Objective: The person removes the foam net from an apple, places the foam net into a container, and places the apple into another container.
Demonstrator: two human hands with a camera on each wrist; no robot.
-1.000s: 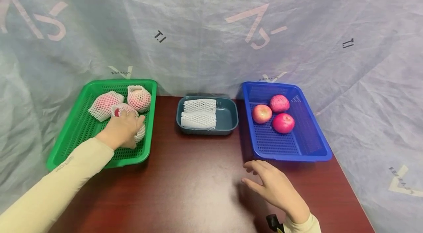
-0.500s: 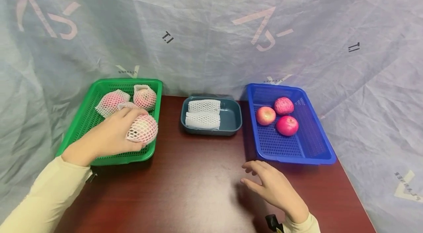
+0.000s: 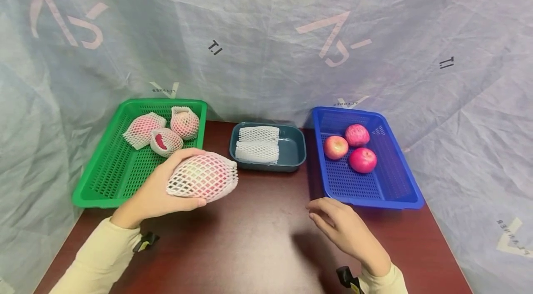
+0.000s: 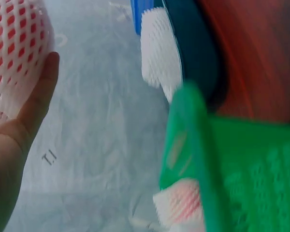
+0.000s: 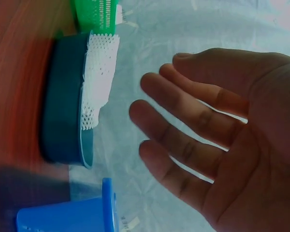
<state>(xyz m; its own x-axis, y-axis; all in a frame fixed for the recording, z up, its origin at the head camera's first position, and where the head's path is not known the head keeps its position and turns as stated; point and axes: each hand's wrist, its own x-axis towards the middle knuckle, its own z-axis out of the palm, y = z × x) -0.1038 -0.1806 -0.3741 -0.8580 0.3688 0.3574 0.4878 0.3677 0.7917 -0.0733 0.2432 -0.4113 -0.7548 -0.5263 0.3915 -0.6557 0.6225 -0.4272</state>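
My left hand (image 3: 160, 192) grips an apple in a white foam net (image 3: 204, 176), raised off the table just right of the green basket's front corner. In the left wrist view the thumb lies along the netted apple (image 4: 17, 53), whose red skin shows through the mesh. Over the table in front of the blue basket hovers my right hand (image 3: 347, 229), holding nothing. Its fingers (image 5: 183, 150) are relaxed and slightly bent in the right wrist view. Three more netted apples (image 3: 144, 128) lie in the green basket (image 3: 97, 178).
Between the baskets stands a dark teal tray (image 3: 293, 146) with white foam nets (image 3: 257, 151) in its left part. The blue basket (image 3: 370, 202) at the right holds three bare apples (image 3: 362, 160). A grey cloth (image 3: 258, 53) hangs behind the brown table (image 3: 250, 238).
My left hand has taken a netted apple out of the green basket and carried it right and toward me. The right hand has barely moved.
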